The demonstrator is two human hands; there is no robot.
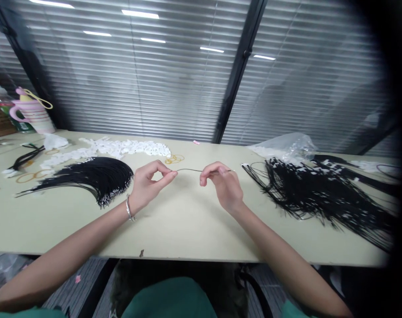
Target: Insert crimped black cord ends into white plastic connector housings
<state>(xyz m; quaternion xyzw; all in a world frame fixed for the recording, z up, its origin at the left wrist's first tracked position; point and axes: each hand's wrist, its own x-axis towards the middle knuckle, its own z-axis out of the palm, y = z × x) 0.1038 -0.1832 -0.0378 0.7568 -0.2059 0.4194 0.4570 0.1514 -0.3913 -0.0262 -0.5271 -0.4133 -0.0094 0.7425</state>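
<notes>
A single thin black wire stretches between my two hands above the middle of the table. My left hand, with a silver bracelet at the wrist, pinches one end of it between thumb and index finger. Curled around the other end is my right hand, its thumb pressed on the wire. Left of my left hand lies a fanned bundle of black wires with small metallic ends. To the right of my right hand spreads a larger loose heap of black wires with white connectors.
White connector pieces lie in a long pile at the back left. Yellow rubber bands rest near them. A clear plastic bag sits behind the right heap. A pink-handled cup stands at the far left, before window blinds.
</notes>
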